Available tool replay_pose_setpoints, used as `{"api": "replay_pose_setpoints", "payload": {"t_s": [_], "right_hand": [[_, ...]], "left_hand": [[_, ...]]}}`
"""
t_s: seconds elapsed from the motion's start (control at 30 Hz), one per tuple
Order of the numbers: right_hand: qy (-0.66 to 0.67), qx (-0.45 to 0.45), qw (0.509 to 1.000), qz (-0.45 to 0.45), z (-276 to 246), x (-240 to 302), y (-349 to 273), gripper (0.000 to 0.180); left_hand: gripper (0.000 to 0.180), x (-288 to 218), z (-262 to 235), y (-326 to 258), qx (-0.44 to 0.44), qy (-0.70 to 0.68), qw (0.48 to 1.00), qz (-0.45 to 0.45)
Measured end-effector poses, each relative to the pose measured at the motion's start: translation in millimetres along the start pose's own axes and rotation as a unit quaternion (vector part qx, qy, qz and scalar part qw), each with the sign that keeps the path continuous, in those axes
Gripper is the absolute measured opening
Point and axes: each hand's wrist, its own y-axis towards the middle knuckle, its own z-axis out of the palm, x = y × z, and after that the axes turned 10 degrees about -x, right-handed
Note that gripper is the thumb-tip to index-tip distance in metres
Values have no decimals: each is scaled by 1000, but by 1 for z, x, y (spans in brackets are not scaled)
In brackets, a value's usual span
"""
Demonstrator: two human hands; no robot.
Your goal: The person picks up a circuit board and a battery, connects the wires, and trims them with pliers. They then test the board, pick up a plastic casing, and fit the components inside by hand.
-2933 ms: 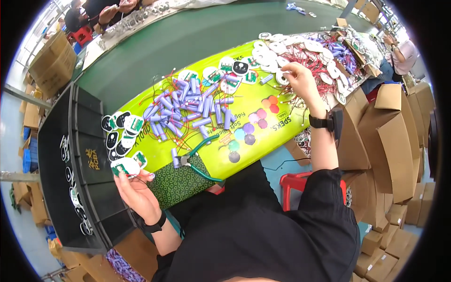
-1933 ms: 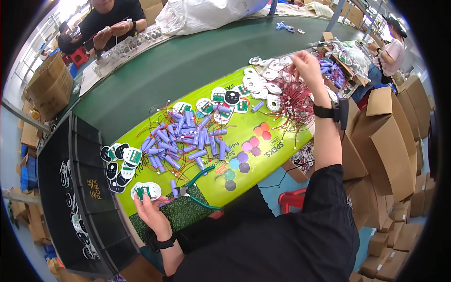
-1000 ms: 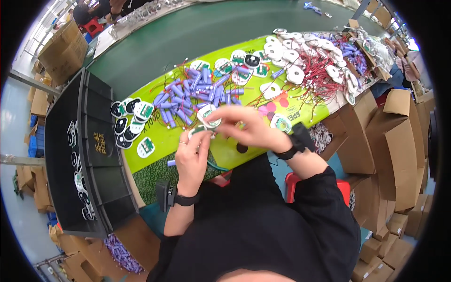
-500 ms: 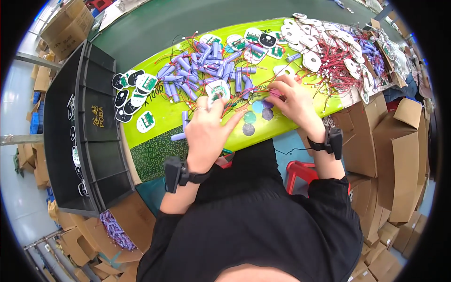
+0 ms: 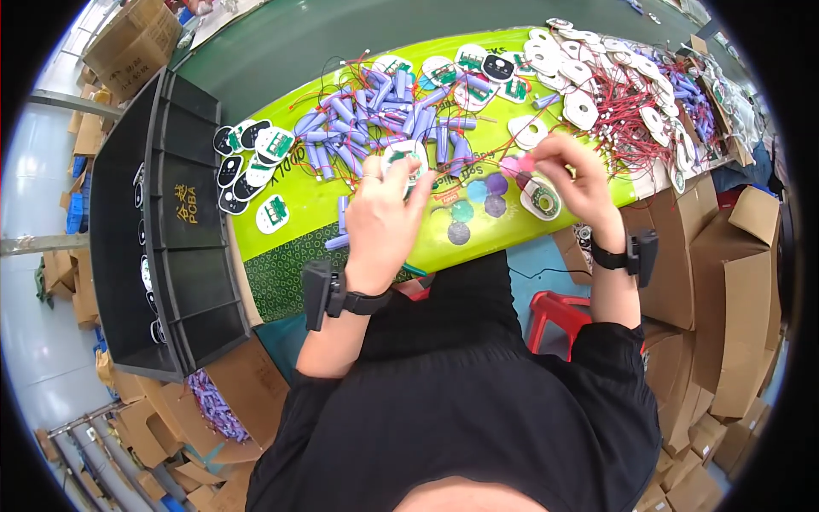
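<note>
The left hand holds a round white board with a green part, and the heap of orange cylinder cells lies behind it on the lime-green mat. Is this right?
Not quite. The head view shows the cylinder cells are purple, not orange. The rest stands: the left hand holds the round white board, on the lime-green mat.

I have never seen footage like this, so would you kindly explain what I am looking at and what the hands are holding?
This is a fisheye camera worn on a person's head, looking down, so straight edges curve. The left hand has a grip on a round white disc with a green circuit board. The right hand pinches a small pink piece. Both work over a bright green board strewn with purple cylindrical cells, red wires and more white discs. A black tray stands at the left.
</note>
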Motion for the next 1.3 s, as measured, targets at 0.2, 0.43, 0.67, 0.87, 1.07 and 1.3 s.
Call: {"api": "replay_pose_setpoints", "payload": {"t_s": [0.2,0.43,0.67,0.87,1.07,1.3], "right_hand": [[90,-189,975,-72,-27,23,31,10],[210,-221,921,-244,-77,84,89,20],[209,-116,955,-176,19,118,86,12],[123,79,983,-115,142,105,51,29],[224,58,973,21,195,95,33,27],[266,13,958,107,201,99,38,12]], "left_hand": [[39,19,-34,-1,5,-187,976,-110],[33,48,-82,-22,-88,-304,927,-201],[54,41,-95,-29,-147,-486,822,-257],[48,42,-96,-39,-142,-527,790,-281],[42,53,-88,-45,-188,-505,807,-242],[41,58,-90,-45,-173,-519,796,-260]]}}
